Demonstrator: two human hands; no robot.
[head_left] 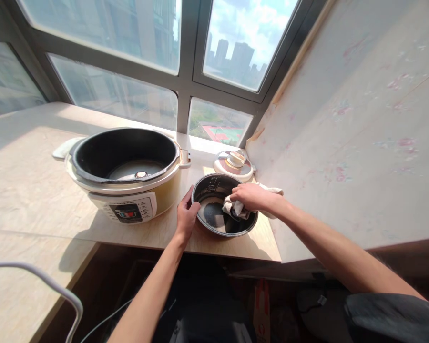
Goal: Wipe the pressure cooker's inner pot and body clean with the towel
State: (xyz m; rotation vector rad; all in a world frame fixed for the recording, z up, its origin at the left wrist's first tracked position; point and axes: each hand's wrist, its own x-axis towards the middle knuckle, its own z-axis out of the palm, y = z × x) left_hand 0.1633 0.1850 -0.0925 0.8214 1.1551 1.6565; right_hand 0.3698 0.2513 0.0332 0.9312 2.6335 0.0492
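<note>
A dark inner pot (210,214) with measuring marks on its inside wall rests near the front edge of the sill. My left hand (188,212) grips its left rim, thumb over the edge. Inside the pot's right side, my right hand (252,195) is closed on a whitish cloth (236,208) pressed to the inner wall; part of the cloth hangs out over the rim. To the left stands a white and gold electric cooker body (168,190), lidless, with a control panel on its front. Behind the pot lies a round lid (232,164) with a knob.
Window frames (186,85) rise behind the sill (28,190). A papered wall (361,143) closes off the right side. At lower left a grey tube (50,281) curves over the sill's edge. A dark padded object (386,317) is at lower right.
</note>
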